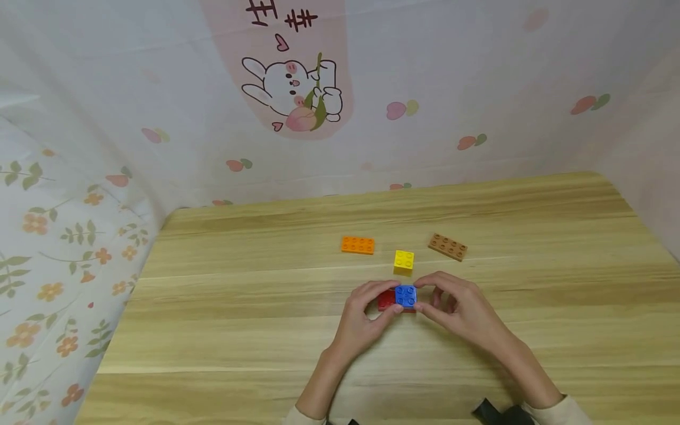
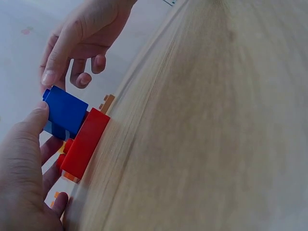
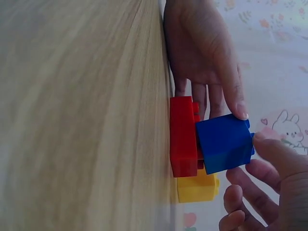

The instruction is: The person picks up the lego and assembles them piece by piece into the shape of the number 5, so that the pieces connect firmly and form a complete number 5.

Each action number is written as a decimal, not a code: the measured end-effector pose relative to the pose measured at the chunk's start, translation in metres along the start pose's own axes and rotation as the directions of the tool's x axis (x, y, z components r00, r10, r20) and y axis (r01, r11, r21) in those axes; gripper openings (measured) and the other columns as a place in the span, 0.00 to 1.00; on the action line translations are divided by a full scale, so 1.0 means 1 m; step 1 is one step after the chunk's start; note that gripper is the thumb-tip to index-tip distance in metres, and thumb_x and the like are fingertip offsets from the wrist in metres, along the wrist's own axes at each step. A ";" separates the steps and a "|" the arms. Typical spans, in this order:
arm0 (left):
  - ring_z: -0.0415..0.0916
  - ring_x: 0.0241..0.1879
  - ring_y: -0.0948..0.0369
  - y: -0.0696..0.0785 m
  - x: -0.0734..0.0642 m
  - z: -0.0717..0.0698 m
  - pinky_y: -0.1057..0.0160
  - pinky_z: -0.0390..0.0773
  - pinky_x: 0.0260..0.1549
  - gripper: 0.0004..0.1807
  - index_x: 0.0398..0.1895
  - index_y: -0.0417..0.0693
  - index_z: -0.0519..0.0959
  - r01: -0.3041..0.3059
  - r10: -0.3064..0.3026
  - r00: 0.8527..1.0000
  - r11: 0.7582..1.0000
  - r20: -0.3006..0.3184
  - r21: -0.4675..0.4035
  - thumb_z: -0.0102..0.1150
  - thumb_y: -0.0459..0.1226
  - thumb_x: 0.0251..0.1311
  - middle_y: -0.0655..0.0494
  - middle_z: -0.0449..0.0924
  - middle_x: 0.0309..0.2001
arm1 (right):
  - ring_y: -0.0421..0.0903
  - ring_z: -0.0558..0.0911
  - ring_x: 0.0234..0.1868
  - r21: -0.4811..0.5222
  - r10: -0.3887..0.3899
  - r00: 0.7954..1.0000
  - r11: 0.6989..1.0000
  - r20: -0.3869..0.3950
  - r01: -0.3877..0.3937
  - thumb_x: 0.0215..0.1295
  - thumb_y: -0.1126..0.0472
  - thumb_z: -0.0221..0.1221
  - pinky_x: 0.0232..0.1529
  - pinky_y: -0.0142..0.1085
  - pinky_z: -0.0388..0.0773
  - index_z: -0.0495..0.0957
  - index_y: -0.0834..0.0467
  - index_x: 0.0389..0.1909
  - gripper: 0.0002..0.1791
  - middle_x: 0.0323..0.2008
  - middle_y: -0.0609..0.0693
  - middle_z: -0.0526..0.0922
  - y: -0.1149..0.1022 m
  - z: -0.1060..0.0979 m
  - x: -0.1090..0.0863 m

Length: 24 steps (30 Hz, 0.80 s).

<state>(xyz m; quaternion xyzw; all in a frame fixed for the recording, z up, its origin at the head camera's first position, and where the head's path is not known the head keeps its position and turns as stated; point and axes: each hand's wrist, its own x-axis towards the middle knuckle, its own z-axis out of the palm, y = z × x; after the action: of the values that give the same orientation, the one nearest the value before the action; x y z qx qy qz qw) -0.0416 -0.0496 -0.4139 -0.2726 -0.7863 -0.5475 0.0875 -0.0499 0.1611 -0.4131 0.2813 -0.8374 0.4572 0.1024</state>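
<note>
A square blue toy brick (image 1: 406, 296) with studs on top sits at the right part of a longer red brick (image 1: 386, 300). In the right wrist view the blue brick (image 3: 224, 143) leans at a slant over the studs of the red brick (image 3: 183, 137), which rests on the table. My left hand (image 1: 361, 316) holds the blue brick's left corners between thumb and index finger. From the other side, my right hand (image 1: 462, 307) pinches its right corners with thumb and index finger; the remaining fingers curl loosely.
Just beyond the hands stands a small yellow brick (image 1: 404, 263). Farther back lie a flat orange brick (image 1: 358, 245) at the left and a flat brown brick (image 1: 448, 247) at the right. The wooden table (image 1: 239, 319) meets a printed cloth (image 1: 451, 77) behind.
</note>
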 end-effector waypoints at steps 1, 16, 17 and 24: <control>0.74 0.49 0.57 0.000 0.000 0.000 0.59 0.71 0.49 0.17 0.48 0.37 0.78 0.000 0.000 1.000 1.000 0.002 -0.003 0.64 0.29 0.53 0.48 0.79 0.47 | 0.34 0.71 0.23 0.001 -0.003 1.000 1.000 -0.004 0.003 0.47 0.68 0.69 0.16 0.27 0.69 0.79 0.52 0.42 0.20 0.33 0.44 0.79 0.000 0.000 0.000; 0.73 0.51 0.61 -0.035 -0.010 0.013 0.59 0.70 0.51 0.18 0.54 0.50 0.77 0.059 -0.058 0.998 0.998 0.017 -0.039 0.60 0.39 0.59 0.59 0.78 0.50 | 0.34 0.69 0.20 0.017 -0.001 0.999 1.000 -0.033 0.002 0.44 0.71 0.70 0.18 0.26 0.69 0.80 0.53 0.42 0.21 0.31 0.46 0.79 0.002 0.004 -0.001; 0.73 0.51 0.61 -0.035 -0.009 0.013 0.59 0.70 0.51 0.18 0.54 0.49 0.77 0.060 -0.059 0.998 0.997 0.018 -0.039 0.60 0.39 0.59 0.59 0.78 0.50 | 0.34 0.69 0.20 0.017 0.005 0.999 1.000 -0.033 -0.004 0.44 0.71 0.70 0.18 0.26 0.69 0.80 0.53 0.42 0.21 0.31 0.46 0.79 0.002 0.004 -0.001; 0.73 0.50 0.57 -0.028 -0.007 0.013 0.57 0.71 0.51 0.19 0.52 0.43 0.77 0.062 -0.061 0.998 0.997 0.014 -0.037 0.62 0.34 0.57 0.53 0.78 0.49 | 0.36 0.68 0.19 0.046 0.029 0.999 0.999 -0.032 -0.027 0.41 0.77 0.68 0.15 0.28 0.69 0.79 0.59 0.39 0.21 0.27 0.45 0.76 -0.012 0.001 0.005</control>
<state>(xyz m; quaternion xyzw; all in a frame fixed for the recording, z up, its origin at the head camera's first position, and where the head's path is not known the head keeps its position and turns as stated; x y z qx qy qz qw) -0.0486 -0.0473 -0.4445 -0.2533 -0.7844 -0.5629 0.0604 -0.0469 0.1534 -0.4033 0.2644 -0.8288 0.4823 0.1031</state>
